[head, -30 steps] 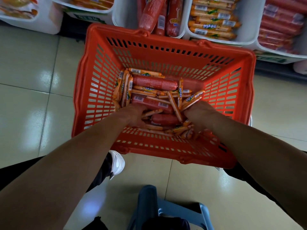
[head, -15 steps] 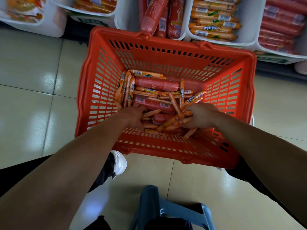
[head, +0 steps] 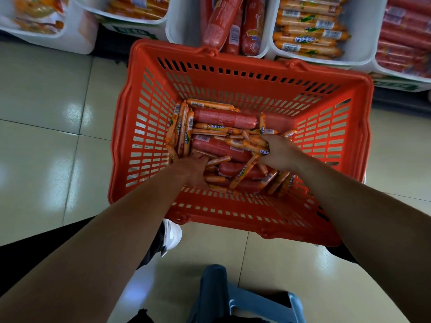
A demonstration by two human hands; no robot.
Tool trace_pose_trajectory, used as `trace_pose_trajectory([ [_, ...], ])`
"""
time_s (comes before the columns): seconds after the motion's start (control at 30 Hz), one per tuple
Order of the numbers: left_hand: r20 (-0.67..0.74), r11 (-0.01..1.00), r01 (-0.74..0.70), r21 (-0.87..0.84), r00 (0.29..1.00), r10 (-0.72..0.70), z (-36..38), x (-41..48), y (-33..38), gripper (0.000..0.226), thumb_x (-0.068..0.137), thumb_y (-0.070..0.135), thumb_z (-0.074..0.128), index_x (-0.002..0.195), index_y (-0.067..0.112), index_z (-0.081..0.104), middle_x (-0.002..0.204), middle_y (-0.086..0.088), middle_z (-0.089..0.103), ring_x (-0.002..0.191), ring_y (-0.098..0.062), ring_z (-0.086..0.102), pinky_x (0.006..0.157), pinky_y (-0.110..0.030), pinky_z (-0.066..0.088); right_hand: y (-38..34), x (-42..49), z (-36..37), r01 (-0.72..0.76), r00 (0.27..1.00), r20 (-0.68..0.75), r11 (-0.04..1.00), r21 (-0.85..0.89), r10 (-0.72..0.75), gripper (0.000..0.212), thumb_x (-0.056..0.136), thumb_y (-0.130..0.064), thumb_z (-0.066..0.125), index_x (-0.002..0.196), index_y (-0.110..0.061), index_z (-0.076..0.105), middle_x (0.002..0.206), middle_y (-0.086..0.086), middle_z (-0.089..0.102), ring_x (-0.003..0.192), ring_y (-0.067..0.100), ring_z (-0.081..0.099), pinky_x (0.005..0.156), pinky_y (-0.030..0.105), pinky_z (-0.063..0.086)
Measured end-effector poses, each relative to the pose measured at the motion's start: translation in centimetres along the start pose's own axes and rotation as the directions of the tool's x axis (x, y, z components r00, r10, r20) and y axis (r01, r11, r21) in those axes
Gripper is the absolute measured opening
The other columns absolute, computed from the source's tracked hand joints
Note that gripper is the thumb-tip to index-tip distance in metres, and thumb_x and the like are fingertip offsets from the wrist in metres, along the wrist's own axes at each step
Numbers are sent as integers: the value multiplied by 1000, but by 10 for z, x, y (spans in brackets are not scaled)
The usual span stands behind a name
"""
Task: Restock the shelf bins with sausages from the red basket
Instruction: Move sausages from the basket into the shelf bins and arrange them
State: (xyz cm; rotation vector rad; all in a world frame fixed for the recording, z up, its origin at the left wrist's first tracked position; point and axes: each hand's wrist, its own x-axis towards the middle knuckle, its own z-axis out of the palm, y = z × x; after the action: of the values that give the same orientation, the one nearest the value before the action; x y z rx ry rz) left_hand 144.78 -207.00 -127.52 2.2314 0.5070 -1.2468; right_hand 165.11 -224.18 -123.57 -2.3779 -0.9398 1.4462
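Observation:
The red basket [head: 149, 127] stands on the floor below me, holding several thin orange sausages [head: 210, 104] and fat red sausages [head: 224, 117]. My right hand [head: 278, 151] is inside it on the right, its fingers curled round a bunch of thin orange sausages [head: 254, 145]. On the near left side of the pile lies my left hand [head: 193, 169], fingers down among the sausages; whether it holds any is hidden. White shelf bins stand behind the basket: one with fat red sausages [head: 233, 24], one with thin orange sausages [head: 305, 31].
More white bins line the shelf: red sausages at far right [head: 405, 36], orange packs at left [head: 137, 8] and far left [head: 37, 17]. A grey-blue stool [head: 238, 299] is under me. My white shoe [head: 171, 236] sits beside the basket's near edge on the tiled floor [head: 46, 113].
My right hand has gathered thin orange sausages and moved up and away toward the middle right of the basket. My left hand has stayed at the near left of the pile.

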Motion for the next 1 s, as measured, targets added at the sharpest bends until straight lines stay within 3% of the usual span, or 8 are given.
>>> trace_pose_trajectory([
  [0.1,-13,1000,-3,-10,1000,3,-5,3,-4,110,66,60,81,154,25,25,158,-3,31,141,-25,36,113,-44,36,0,0,0,-13,995,97,998,66,7,53,82,-17,76,126,-28,49,102,-7,59,89,13,61,62,24,42],
  [0.2,-24,999,19,28,1000,-18,-8,5,3,114,61,69,78,153,28,26,157,-2,32,141,-26,34,113,-46,35,0,2,1,-70,982,178,996,60,58,87,77,-46,81,149,-29,34,128,-8,51,112,16,54,84,31,43],
  [0.27,19,999,29,33,999,-30,-6,7,8,118,62,72,75,155,26,19,160,-4,27,144,-28,31,115,-46,33,-2,4,6,-58,991,125,998,26,55,87,76,-60,75,148,-27,38,141,-3,48,124,21,50,93,35,41],
  [0.43,-16,999,12,45,1000,-11,-8,2,6,98,69,62,77,149,24,35,152,-4,42,136,-26,44,109,-42,40,-10,8,23,106,994,32,871,-481,-103,83,80,-41,74,149,-29,31,153,2,31,133,29,39,102,48,44],
  [0.57,-141,1000,-13,14,990,15,-4,-2,5,80,66,63,75,133,28,48,134,0,57,123,-23,54,105,-47,41,-10,7,26,64,996,80,841,-537,-25,97,74,-59,75,151,-22,27,149,7,29,128,31,45,95,45,48],
  [0.73,-277,944,-57,-325,960,-38,-11,1,2,73,73,54,78,132,25,48,122,0,64,112,-23,60,95,-42,49,-14,7,19,66,990,140,804,-591,21,109,65,-54,86,150,-20,26,144,9,31,113,28,54,84,41,54],
  [0.9,-183,932,-45,-360,983,-23,-11,-3,-8,84,71,34,88,136,27,35,128,-5,59,115,-25,58,90,-36,47,-9,4,23,112,993,104,658,-745,-51,111,63,-50,88,148,-23,22,143,11,34,98,28,61,69,38,55],
  [1.0,-111,935,-15,-354,993,-26,-9,-1,-13,77,72,30,88,125,33,33,128,-2,57,110,-20,57,86,-35,47,-3,4,28,93,996,58,706,-702,-73,110,68,-49,82,151,-24,14,143,12,36,100,31,62,71,39,54],
])
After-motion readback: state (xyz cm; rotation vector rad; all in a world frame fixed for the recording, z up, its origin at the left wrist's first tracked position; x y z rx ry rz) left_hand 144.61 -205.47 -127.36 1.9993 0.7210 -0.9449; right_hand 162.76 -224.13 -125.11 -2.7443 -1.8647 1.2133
